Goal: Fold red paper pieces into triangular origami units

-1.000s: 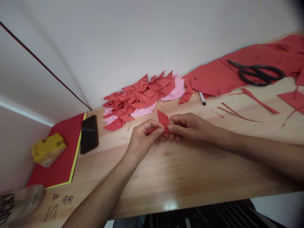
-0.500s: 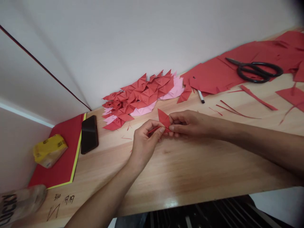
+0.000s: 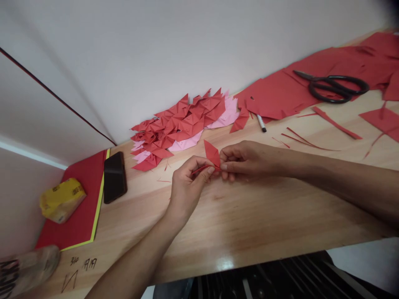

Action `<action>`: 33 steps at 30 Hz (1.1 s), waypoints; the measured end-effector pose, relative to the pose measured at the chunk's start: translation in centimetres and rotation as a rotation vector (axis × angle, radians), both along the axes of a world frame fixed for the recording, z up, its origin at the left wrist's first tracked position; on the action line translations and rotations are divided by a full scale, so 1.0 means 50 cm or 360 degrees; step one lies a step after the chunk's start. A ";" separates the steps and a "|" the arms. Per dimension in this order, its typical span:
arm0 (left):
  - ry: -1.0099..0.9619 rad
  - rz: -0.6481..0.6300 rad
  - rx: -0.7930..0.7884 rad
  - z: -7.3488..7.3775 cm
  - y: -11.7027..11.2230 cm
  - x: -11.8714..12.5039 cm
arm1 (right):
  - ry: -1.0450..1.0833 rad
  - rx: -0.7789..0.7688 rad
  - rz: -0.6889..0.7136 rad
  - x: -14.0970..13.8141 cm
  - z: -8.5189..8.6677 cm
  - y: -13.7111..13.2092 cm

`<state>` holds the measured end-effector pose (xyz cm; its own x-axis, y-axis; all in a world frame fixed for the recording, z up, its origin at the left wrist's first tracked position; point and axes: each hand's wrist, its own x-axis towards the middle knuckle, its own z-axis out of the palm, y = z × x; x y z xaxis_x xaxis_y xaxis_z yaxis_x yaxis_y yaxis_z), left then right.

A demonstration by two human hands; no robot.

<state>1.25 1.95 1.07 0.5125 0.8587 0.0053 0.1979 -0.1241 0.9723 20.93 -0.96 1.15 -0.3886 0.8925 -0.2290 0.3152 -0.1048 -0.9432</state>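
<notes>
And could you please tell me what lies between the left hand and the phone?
In the head view, thin red scraps lie on the wooden tabletop there.

Over there, a small folded piece of red paper (image 3: 212, 153) is pinched between the left hand (image 3: 186, 182) and right hand (image 3: 241, 160), one pointed flap angling far and left.

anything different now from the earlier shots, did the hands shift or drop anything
The camera view has tilted slightly, so things on the right sit a little higher in the picture. No clear hand movement shows beyond that; nothing was taken or let go. The left hand and right hand still pinch the red paper piece. The folded pile, scissors and phone stayed put.
</notes>
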 end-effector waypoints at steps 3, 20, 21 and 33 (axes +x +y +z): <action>0.0034 -0.0011 0.0032 0.000 -0.002 0.001 | -0.0452 0.0355 -0.0079 -0.014 0.003 -0.014; 0.0089 -0.0090 0.0083 0.007 0.009 -0.002 | 0.0117 0.0049 -0.0042 -0.010 -0.007 -0.006; 0.0084 -0.0087 0.0073 0.007 0.009 -0.001 | 0.0099 0.0067 -0.0049 -0.011 -0.005 -0.008; -0.0029 0.0058 -0.0076 0.001 -0.003 0.006 | 0.0054 0.0202 -0.0101 -0.021 -0.011 -0.018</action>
